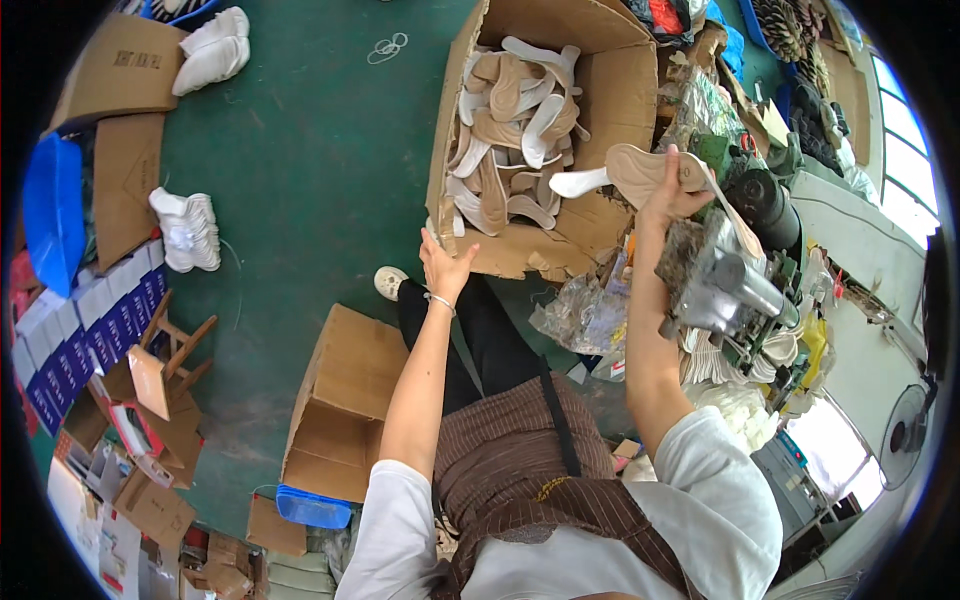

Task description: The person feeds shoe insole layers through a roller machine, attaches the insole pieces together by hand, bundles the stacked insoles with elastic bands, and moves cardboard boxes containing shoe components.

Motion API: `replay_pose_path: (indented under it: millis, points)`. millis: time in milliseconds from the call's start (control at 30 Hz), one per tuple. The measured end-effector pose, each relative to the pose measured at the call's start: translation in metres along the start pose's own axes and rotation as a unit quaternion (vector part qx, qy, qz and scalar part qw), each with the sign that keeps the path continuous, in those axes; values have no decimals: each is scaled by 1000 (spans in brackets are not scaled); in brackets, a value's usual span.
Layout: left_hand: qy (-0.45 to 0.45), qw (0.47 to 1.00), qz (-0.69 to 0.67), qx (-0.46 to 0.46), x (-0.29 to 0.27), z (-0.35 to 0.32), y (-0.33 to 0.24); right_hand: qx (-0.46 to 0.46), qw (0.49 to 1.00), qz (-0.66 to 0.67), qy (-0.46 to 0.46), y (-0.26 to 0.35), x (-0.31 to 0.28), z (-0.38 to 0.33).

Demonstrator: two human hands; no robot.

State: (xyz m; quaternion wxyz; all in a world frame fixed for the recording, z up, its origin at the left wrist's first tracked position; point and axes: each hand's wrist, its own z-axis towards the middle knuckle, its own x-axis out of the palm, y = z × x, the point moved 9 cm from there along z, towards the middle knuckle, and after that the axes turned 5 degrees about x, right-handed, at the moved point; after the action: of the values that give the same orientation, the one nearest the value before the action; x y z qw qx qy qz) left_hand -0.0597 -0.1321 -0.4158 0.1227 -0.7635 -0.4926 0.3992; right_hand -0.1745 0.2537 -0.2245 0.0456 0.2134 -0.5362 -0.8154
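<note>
A large open cardboard box point(605, 135) stands ahead of me, partly filled with beige and white insoles point(505, 90) in a loose heap. My left hand point(446, 268) holds the box by its near left corner, thumb apart from the fingers. To the right of the box, my right hand point(675, 190) is closed on several beige insoles point(635, 168). One white end points left over the box's edge, and another insole hangs down on the right. Just below that hand is a grey metal machine point(735, 290).
An open cardboard carton point(345, 375) lies near my legs, with a blue bin point(313, 507) behind it. White bundles point(187, 230) sit on the green floor at left, near a wooden stool point(165, 365). Plastic bags point(585, 315) crowd the machine. A fan point(905, 430) stands far right.
</note>
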Motion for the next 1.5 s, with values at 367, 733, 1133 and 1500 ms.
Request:
replay_pose_path:
  millis: [367, 733, 1133, 1500]
  points:
    - [102, 985, 135, -18, 37, 60, 50, 283, 858, -252, 347, -136, 56, -133]
    - [58, 987, 135, 61, 21, 93, 56, -366, 639, -644, 209, 9, 52, -103]
    - [-41, 992, 93, 77, -126, 110, 164, -251, 798, -472, 278, 5, 69, -89]
    - [-191, 955, 193, -119, -374, -29, 408, 249, 650, -250, 673, -62, 84, -454]
